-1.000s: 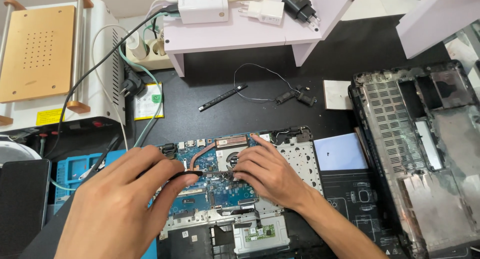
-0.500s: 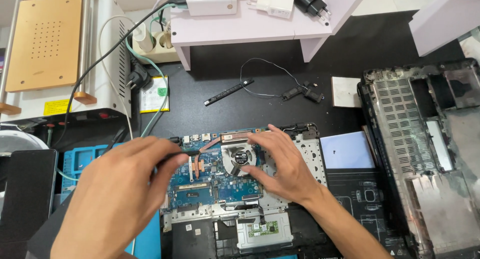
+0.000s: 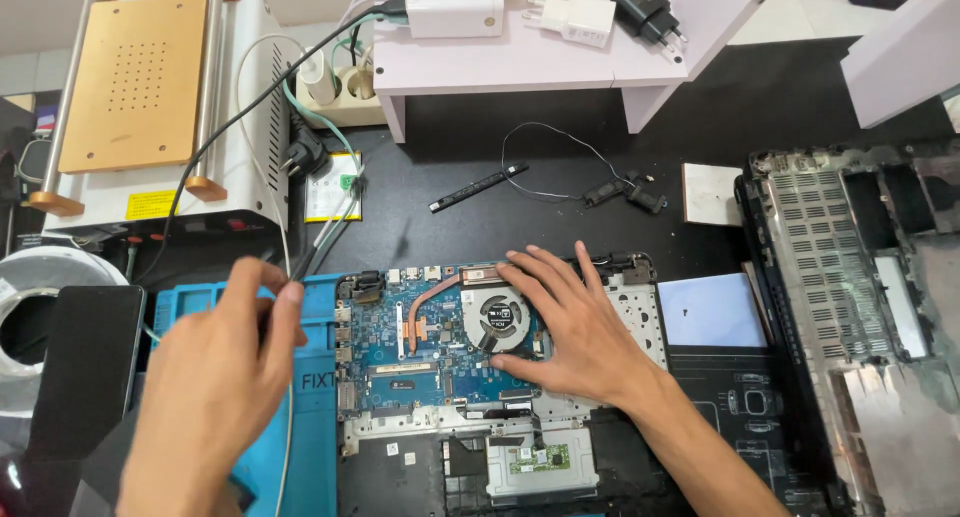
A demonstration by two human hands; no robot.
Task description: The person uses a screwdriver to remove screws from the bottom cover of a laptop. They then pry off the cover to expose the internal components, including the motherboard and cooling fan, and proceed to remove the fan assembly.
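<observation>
Now the right hand (image 3: 575, 327) lies flat, fingers spread, on the opened laptop (image 3: 500, 377) beside its round fan (image 3: 497, 317) on the black table (image 3: 450, 217), while the left hand (image 3: 215, 377) pinches a thin dark tool (image 3: 300, 267) over the blue mat (image 3: 310, 427).

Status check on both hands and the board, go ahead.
Left hand pinching a slim dark tool. Right hand flat beside the fan on the blue motherboard.

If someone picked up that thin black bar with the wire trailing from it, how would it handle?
The black bar looks slim and narrow, so probably light and fairly stiff. Its thin wire lies in loose loops, so it would likely flop and drag the small black parts at its far end along.
</observation>
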